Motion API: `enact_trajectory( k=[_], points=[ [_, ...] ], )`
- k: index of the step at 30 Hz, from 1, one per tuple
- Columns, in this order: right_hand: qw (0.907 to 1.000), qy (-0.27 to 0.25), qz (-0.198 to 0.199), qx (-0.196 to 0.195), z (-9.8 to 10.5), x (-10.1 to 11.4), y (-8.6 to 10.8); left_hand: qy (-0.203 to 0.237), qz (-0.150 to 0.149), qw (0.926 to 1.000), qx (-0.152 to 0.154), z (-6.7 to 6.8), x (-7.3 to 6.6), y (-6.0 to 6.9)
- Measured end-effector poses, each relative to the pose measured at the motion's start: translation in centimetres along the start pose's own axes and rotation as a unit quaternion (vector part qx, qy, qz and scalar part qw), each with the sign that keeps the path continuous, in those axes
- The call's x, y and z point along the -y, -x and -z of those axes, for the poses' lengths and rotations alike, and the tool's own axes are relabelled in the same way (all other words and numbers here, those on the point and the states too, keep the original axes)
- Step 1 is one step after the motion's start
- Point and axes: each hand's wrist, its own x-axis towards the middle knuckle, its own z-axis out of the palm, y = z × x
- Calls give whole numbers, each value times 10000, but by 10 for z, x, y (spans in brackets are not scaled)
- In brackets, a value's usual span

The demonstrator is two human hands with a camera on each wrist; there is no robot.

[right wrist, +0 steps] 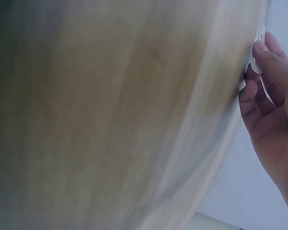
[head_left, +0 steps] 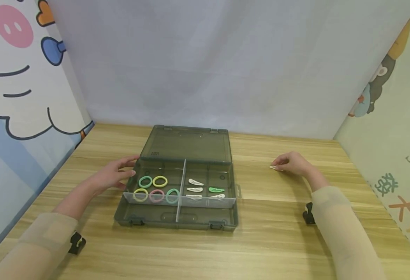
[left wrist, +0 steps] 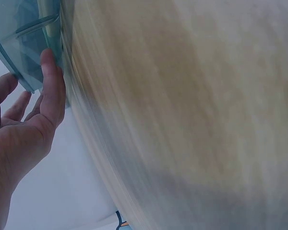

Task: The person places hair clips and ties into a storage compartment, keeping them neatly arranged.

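Note:
A dark translucent divided storage box [head_left: 148, 221] lies with its lid [head_left: 190, 144] folded back. My left hand [head_left: 111, 177] rests at the left side of the box, fingers extended along the wall; the left wrist view shows its fingertips [left wrist: 48, 57] against the plastic. To the right of the box, my right hand [head_left: 294, 163] pinches a white snap hair clip [right wrist: 257, 52] between thumb and fingers, just above the table. Yellow, pink and teal hair ties [head_left: 157, 195] sit in the back left compartment. White hair clips [head_left: 195, 189] and a green clip [head_left: 216, 190] lie in the back right one.
A wood-grain table [head_left: 268, 241] carries the box. Behind it hangs a pale curtain [head_left: 208, 70]; printed panels stand at left and right. Pale dividers [head_left: 182, 179] split the box, and a small handle [head_left: 238, 191] juts from its right side.

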Motion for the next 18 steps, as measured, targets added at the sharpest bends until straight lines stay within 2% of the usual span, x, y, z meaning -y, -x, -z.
enact_trajectory(
  k=[18],
  points=[
    [9995,-120,-189,-206,3,11,2,-28,-10,10000,-6,0,-1,2]
  ],
)
